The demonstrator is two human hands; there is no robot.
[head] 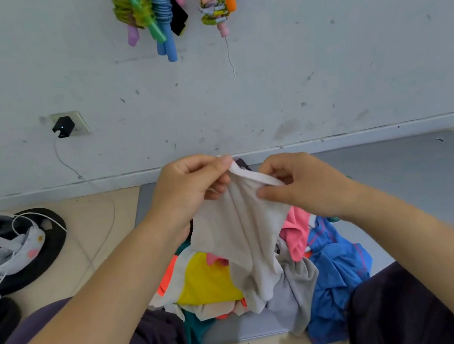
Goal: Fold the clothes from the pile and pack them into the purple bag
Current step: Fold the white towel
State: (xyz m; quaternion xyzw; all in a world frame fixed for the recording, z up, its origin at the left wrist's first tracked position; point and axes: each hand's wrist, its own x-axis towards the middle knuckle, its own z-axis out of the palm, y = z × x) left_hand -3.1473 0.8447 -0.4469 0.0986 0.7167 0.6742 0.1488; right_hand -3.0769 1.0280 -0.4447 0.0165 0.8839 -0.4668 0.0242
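Beige soft cotton garment with a white ribbed edge (242, 229) hangs above the mixed pile of coloured clothes (256, 275), which lies on the grey floor mat (419, 168). The left hand (192, 187) pinches one end of the white edge with curled fingers, and the right hand (304, 185) pinches the other end, so both are closed on the cloth. The garment's lower part touches the pile. If it is lifted quickly, I think it may drag the yellow and grey piece (205, 281) with it. The grips sit close together, so the cloth may bunch up and fold crooked. I cannot see the purple bag near the pile.
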